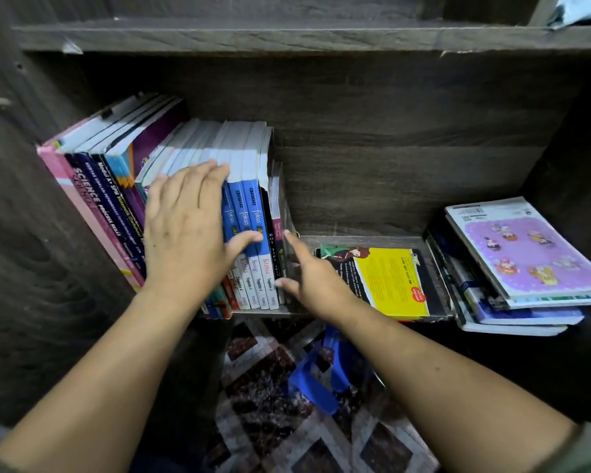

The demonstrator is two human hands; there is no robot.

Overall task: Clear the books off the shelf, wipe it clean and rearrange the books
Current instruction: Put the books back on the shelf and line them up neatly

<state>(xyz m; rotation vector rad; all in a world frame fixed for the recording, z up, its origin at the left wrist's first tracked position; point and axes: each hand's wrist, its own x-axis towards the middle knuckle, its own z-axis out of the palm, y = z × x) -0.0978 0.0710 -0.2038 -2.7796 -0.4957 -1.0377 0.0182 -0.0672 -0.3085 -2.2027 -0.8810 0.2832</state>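
Standing books (249, 155) at middle left of the shelf (362, 241), left hand (185, 233) flat on their spines, fingers close together; right hand (309, 274) at the row's right end, finger and thumb spread, touching the last book (275, 206)

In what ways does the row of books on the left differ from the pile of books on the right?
The row of books stands upright with spines outward; the pile of books lies flat with covers up. The left hand rests on the row, while no hand touches the pile. Both are on the same shelf.
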